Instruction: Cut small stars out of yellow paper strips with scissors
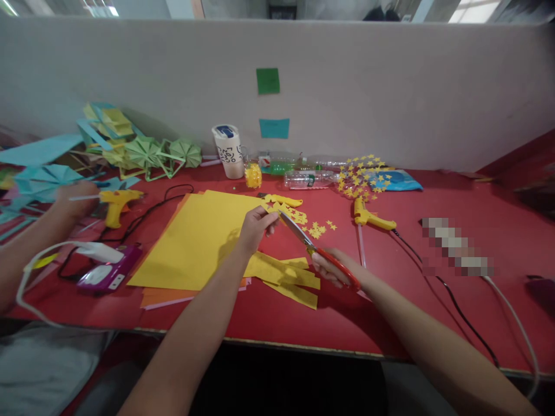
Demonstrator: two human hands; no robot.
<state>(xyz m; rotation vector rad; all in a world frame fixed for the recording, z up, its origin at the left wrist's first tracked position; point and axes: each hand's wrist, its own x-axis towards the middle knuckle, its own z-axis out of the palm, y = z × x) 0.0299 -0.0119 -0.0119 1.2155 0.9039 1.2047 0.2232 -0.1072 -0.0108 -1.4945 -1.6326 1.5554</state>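
My right hand (329,267) is closed around the red handles of a pair of scissors (336,266), blades pointing up and left. Their tip meets a small yellow paper piece pinched in my left hand (256,226); its exact shape is hard to make out. Beneath my left forearm lies a stack of yellow paper sheets (191,237), with orange sheets showing under it. Yellow paper strips (295,282) lie below the hands. Just beyond the scissors are several cut yellow stars (317,230), star-punched yellow scraps (295,214) and a yellow cutter knife (286,200).
A yellow glue gun (373,218) with a cord rests at right, near a star cluster (363,176). Plastic bottles (310,179) and a white tumbler (228,151) line the back. At left, another person's hand (78,196) is beside a second glue gun (116,205) and purple power strip (110,270).
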